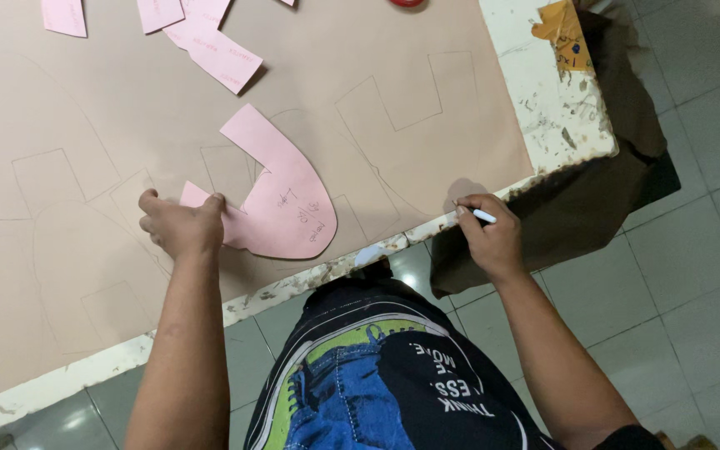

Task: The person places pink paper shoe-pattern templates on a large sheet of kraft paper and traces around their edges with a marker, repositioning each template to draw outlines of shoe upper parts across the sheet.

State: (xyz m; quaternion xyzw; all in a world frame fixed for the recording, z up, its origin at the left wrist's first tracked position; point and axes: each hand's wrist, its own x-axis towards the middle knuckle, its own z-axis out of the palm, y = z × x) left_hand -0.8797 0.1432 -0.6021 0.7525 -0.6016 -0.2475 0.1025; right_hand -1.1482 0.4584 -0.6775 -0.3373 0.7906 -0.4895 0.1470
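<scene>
Pink paper pattern (287,193), shaped like a curved hook, lay flat on a big tan sheet (127,108) that covered the surface (553,100). The left hand (180,225) pressed down on the low left end of the pink shape, with its fingers curled onto it. The right hand (488,235) was closed around a white pen (480,215), and the pen tip touched the tan sheet near the front edge of the surface. The two hands were well apart. Thin drawn outlines showed all over the tan sheet. More small pink pieces (218,52) lay near the far side. A dark brown cloth (593,200) hung off the right corner.
</scene>
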